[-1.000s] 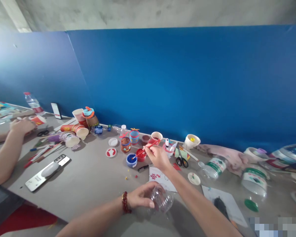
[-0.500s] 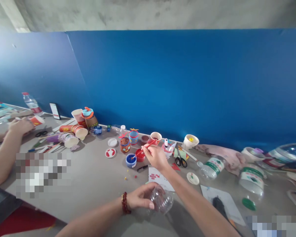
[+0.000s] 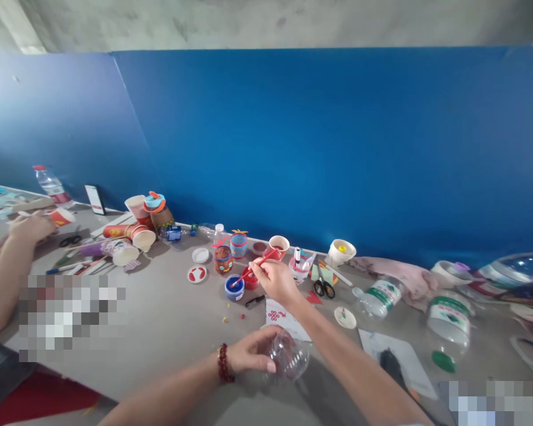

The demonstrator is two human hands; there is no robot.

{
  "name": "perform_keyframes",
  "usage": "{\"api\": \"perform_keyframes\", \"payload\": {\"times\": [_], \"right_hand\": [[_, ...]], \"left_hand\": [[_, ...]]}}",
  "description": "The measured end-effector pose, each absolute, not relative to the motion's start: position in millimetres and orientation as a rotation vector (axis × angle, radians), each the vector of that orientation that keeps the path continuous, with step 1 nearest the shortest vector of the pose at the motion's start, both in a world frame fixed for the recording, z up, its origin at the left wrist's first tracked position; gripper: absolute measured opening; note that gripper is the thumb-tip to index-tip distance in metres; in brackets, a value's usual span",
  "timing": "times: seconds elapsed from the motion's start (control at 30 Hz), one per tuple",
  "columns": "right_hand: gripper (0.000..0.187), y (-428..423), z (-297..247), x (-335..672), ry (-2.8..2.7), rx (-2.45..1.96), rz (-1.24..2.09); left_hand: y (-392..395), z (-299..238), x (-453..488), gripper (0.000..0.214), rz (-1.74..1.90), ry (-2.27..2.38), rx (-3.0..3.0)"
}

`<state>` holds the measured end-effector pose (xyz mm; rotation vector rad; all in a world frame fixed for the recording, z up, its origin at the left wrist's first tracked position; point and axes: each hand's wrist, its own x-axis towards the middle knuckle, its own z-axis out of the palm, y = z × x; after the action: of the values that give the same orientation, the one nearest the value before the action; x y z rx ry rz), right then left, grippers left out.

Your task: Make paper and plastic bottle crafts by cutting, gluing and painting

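Observation:
My right hand (image 3: 275, 280) is closed on a red-handled paintbrush (image 3: 254, 268). The brush tip dips into a small blue paint pot (image 3: 234, 287), which stands beside a red paint pot (image 3: 250, 280). My left hand (image 3: 251, 352), with a red bead bracelet at the wrist, grips a clear plastic bottle piece (image 3: 288, 357) that rests on the grey table (image 3: 169, 322) near the front. A white card with a red knot print (image 3: 279, 315) lies between my hands.
Decorated pots, paper cups (image 3: 135, 236), black scissors (image 3: 323, 287), plastic bottles (image 3: 379, 296) and caps crowd the table along the blue partition. Another person's arms (image 3: 9, 260) work at the far left. Paper with a dark brush (image 3: 393, 361) lies at the right.
My right hand has drawn the brush slightly down and left, bringing its tip into the blue paint pot. My left hand stays on the bottle piece.

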<state>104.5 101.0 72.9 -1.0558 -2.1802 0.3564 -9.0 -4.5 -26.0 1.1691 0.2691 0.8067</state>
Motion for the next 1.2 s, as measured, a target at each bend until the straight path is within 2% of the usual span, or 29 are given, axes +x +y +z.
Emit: {"api": "perform_keyframes", "payload": {"times": [1.2], "right_hand": [[0.042,107.4,66.8,111.5,-2.083,-1.086,0.563]], "left_hand": [[-2.9,-32.8,-8.4,0.058,0.773,0.254,1.179]]}}
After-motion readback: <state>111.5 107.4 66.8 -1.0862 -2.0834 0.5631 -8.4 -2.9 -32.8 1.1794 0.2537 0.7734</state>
